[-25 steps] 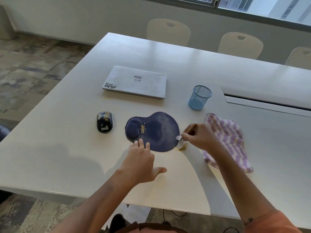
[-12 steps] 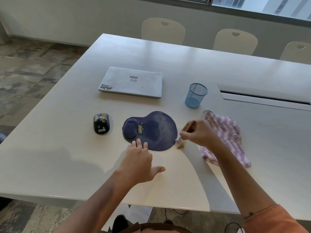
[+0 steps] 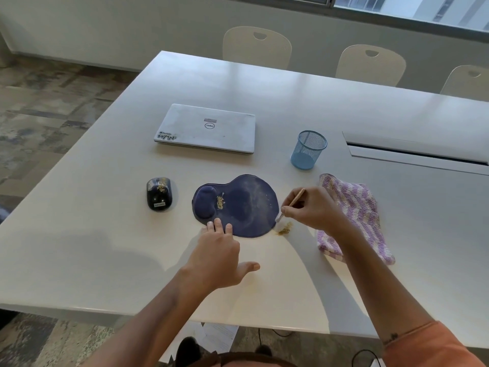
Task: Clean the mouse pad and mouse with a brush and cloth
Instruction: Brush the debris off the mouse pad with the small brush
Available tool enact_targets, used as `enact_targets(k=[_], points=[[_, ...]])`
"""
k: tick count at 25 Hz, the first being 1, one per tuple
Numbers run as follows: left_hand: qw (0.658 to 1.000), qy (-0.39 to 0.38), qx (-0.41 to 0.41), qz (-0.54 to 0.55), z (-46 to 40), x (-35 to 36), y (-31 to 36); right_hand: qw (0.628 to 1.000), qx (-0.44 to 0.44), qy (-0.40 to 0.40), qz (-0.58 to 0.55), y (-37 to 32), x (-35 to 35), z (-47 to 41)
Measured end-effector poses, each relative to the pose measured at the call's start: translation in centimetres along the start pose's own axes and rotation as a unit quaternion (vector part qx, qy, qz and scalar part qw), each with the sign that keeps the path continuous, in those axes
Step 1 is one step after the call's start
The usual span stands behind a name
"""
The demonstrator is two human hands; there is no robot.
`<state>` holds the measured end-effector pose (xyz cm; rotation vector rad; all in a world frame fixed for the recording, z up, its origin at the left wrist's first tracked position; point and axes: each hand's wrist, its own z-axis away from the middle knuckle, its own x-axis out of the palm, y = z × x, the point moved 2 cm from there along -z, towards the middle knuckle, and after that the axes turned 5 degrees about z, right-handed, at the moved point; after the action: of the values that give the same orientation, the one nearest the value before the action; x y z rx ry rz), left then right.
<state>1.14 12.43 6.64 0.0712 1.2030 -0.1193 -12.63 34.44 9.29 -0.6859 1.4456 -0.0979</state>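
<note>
- Two bare hands work over a white table [image 3: 105, 260] that fills most of the frame.
- The left hand [image 3: 217, 255], lower centre, lies flat with fingers straight and thumb spread out to the right; its fingertips [image 3: 217, 224] press on the near edge of the mouse pad [image 3: 246, 205].
- The mouse pad is dark blue, sits at the centre of the frame, and has a raised wrist rest at its left end; a small clump of yellowish crumbs [image 3: 220, 203] lies on it just right of that rest.
- The right hand [image 3: 309, 207], right of centre, has its fingers curled and pinched around a thin brush [image 3: 291, 203] with a wooden handle.
- The brush slants down to the left, its pale bristle tip at the right edge of the pad.
- A little heap of yellowish debris [image 3: 284, 230] lies on the table just beside the pad's lower right edge, below the brush tip.
- The mouse [image 3: 159, 193] is black, stands left of the pad and apart from it, with more yellowish crumbs on its top.
- The cloth [image 3: 354, 207], striped purple and white, lies crumpled to the right of the right hand, partly under the wrist.
- A closed white laptop [image 3: 206, 128] lies above the pad toward the upper centre.
- A blue mesh cup [image 3: 308, 149] stands upright to the right of the laptop, above the cloth.
- Three pale chairs [image 3: 256, 46] line the far side of the table along the top of the frame.
</note>
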Motion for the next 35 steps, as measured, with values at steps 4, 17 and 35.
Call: enact_targets(k=[4, 17, 35], points=[[1.0, -0.007, 0.001, 0.01, 0.1, -0.3, 0.1, 0.998, 0.018, 0.052, -0.023, -0.6, -0.2, -0.8], [1.0, -0.013, 0.001, 0.009, 0.0, -0.3, -0.1, 0.998, -0.033, 0.043, -0.01, -4.9, 5.5, -8.8], [1.0, -0.009, 0.005, 0.005, 0.1, -0.3, -0.1, 0.998, -0.044, -0.042, 0.008, -2.5, 4.1, -4.0]])
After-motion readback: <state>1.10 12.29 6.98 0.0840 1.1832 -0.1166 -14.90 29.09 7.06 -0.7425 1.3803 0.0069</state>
